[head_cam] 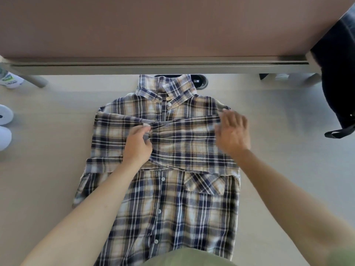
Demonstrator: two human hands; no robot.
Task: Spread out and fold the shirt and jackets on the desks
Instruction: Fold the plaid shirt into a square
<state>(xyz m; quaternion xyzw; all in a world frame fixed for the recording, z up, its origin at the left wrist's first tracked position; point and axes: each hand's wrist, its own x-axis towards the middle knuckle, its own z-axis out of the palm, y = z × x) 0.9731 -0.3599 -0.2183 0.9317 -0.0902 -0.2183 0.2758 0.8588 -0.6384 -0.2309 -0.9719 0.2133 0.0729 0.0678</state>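
A navy, cream and tan plaid shirt [163, 204] lies front-up and buttoned on the pale desk [278, 150], collar toward the far edge. Both sleeves are folded across the chest. My left hand [137, 144] pinches the bunched cuff end of the upper sleeve near the middle of the chest. My right hand [233, 131] rests on the same sleeve at the shirt's right shoulder, fingers spread and a little blurred.
A partition panel [153, 25] rises behind the desk. A dark bag [338, 89] with a strap sits at the far right. White round objects [4, 116] lie at the left edge. A cable grommet [201, 81] is behind the collar.
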